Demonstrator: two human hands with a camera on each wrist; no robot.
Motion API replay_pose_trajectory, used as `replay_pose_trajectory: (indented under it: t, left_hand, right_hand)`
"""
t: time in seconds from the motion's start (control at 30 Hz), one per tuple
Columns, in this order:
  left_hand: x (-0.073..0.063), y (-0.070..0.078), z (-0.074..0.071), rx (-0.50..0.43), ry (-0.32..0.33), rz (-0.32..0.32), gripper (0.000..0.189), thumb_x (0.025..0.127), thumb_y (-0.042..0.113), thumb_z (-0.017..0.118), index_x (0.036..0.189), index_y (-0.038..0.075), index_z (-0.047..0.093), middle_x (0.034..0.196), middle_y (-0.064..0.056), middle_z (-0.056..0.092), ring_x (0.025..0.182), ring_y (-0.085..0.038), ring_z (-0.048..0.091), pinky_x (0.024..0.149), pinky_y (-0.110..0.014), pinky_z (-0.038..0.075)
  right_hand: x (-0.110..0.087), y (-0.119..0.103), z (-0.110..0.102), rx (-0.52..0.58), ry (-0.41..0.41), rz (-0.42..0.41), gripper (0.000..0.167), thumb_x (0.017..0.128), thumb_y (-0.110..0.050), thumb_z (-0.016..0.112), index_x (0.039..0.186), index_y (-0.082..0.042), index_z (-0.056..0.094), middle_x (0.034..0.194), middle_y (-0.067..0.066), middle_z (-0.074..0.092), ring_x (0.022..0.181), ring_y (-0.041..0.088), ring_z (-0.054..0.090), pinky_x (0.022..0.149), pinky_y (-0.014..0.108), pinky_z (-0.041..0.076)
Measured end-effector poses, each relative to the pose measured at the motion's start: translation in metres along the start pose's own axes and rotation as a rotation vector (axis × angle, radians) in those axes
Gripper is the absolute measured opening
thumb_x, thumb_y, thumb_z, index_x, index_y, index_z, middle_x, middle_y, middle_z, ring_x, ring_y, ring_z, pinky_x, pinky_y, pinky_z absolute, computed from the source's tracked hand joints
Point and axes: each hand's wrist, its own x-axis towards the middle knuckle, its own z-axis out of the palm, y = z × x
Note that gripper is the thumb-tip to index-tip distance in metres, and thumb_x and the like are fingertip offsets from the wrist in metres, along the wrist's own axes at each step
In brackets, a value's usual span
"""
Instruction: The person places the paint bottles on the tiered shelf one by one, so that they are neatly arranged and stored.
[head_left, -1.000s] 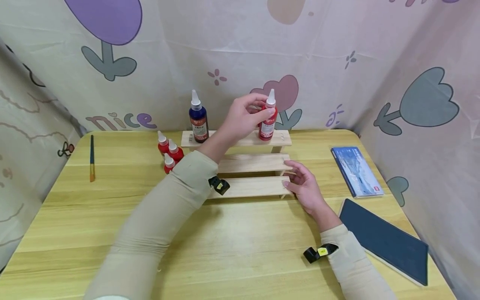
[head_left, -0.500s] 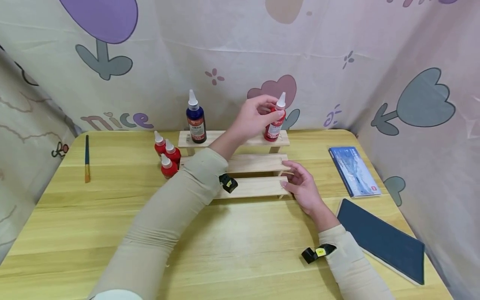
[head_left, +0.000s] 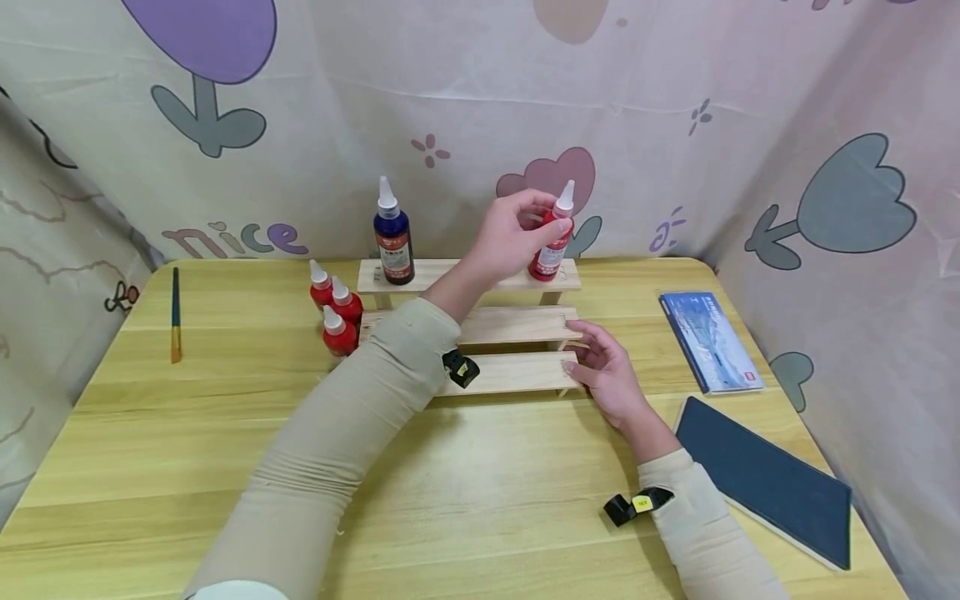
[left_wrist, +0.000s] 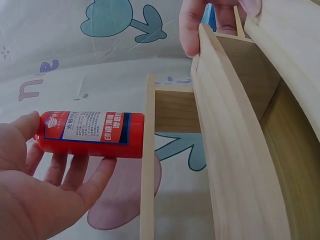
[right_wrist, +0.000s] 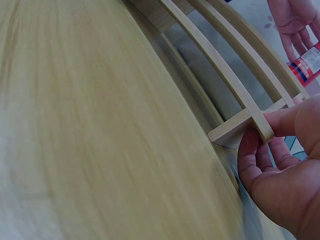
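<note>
In the head view a three-tier wooden rack (head_left: 517,327) stands at the back of the table. My left hand (head_left: 513,233) holds a red ink bottle (head_left: 552,257) with a white pointed cap near the right end of the top tier. The left wrist view shows that bottle's base right at the shelf board (left_wrist: 148,165), with thumb and fingers around its upper part. My right hand (head_left: 609,377) grips the rack's right end at the lower tiers, thumb and fingers around a board end (right_wrist: 261,127) in the right wrist view. A dark blue bottle (head_left: 394,250) stands upright on the top tier's left.
Beside the rack's left end stand several red bottles (head_left: 340,335) with white caps. A paintbrush (head_left: 176,317) lies at the far left. On the right are a blue-and-white booklet (head_left: 711,342) and a dark-covered book (head_left: 765,479). A patterned cloth (head_left: 450,75) hangs behind the table.
The left hand has moved the red bottle a little to the right along the top tier, then stayed there. The right hand keeps its hold on the rack's end.
</note>
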Motion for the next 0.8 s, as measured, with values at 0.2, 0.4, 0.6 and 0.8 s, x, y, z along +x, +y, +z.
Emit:
replay_pose_trajectory:
  t: [0.2,0.4,0.6,0.8]
  left_hand:
    - [-0.004,-0.004,-0.001,0.011,0.004,-0.015,0.037,0.091,0.023,0.077,0.126,0.015,0.066,0.112,0.002,0.065,0.100,-0.016,0.063,0.088,-0.034,0.051]
    - [-0.015,-0.006,-0.008,0.044,0.026,0.020,0.047,0.089,0.023,0.079,0.132,0.015,0.062,0.122,-0.004,0.063,0.108,-0.023,0.062,0.090,-0.034,0.052]
    - [-0.033,-0.005,-0.015,0.072,0.038,0.079,0.058,0.087,0.023,0.081,0.138,0.018,0.056,0.125,-0.001,0.060,0.112,-0.023,0.061,0.083,-0.031,0.055]
    - [-0.055,0.000,-0.023,0.045,0.044,0.123,0.068,0.085,0.019,0.082,0.145,0.019,0.050,0.123,0.000,0.060,0.110,-0.020,0.062,0.079,-0.029,0.057]
  right_hand:
    - [-0.001,0.001,0.000,-0.011,-0.001,-0.003,0.061,0.083,0.026,0.060,0.139,0.004,0.050,0.122,0.031,0.049,0.110,0.031,0.057,0.089,0.030,0.053]
    - [-0.001,0.001,0.000,-0.022,-0.003,0.000,0.061,0.083,0.025,0.060,0.139,0.004,0.049,0.121,0.028,0.051,0.111,0.034,0.057,0.089,0.030,0.053]
    - [-0.001,0.002,-0.001,-0.031,0.002,0.005,0.061,0.084,0.025,0.060,0.139,0.003,0.050,0.124,0.027,0.051,0.112,0.032,0.057,0.089,0.030,0.053]
    - [0.000,0.002,-0.002,-0.040,0.001,0.021,0.060,0.085,0.024,0.060,0.140,0.001,0.050,0.125,0.030,0.049,0.113,0.032,0.056,0.090,0.030,0.052]
